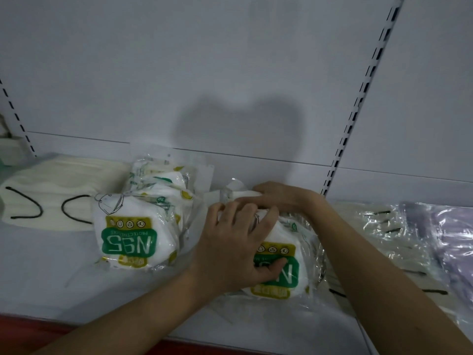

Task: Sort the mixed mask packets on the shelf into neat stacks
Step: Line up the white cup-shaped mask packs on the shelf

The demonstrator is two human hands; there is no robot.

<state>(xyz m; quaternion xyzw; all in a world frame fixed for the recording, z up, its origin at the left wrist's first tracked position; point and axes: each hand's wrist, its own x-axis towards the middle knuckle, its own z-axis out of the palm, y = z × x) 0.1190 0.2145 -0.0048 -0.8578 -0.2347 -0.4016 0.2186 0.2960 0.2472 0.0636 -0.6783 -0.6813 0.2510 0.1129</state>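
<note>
On the white shelf (51,283) lies a pile of N95 mask packets (133,237), white with green and yellow labels, left of centre. A second N95 packet stack (289,265) sits at centre right. My left hand (235,249) presses down on that stack, thumb curled over its green label. My right hand (281,198) grips the stack's far edge against the back wall. A stack of cream masks with black ear loops (51,198) rests at the far left.
Clear packets of masks with black loops (384,231) and purple-tinted packets (450,239) lie at the right. Slotted shelf uprights (358,106) run up the back panel. A red strip (25,331) marks the shelf's front edge.
</note>
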